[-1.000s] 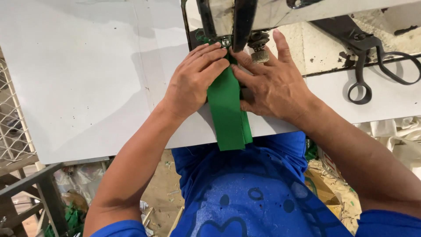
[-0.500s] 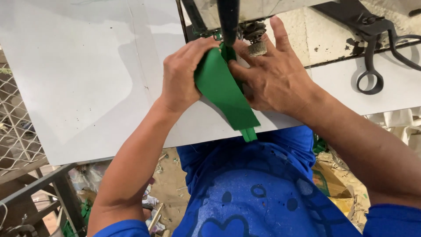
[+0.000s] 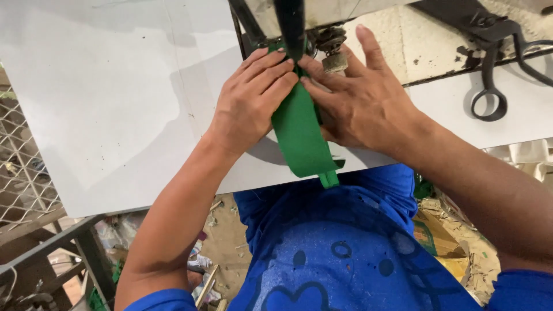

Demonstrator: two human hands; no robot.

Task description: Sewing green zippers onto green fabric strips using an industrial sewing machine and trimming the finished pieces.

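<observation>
left hand [image 3: 253,98] flat and palm-down on green fabric strip [image 3: 299,129], fingers [image 3: 273,69] nearly straight and close together, pressing, not gripping. right hand [image 3: 363,98] likewise spread and flat, index and middle fingertips on the strip's right edge, thumb lifted toward the sewing machine [image 3: 299,23]. strip lying between both hands on the white tabletop [image 3: 115,103], upper end under the machine's foot, lower folded end hanging just over the near table edge. black scissors [image 3: 495,69] lying well apart at right.
</observation>
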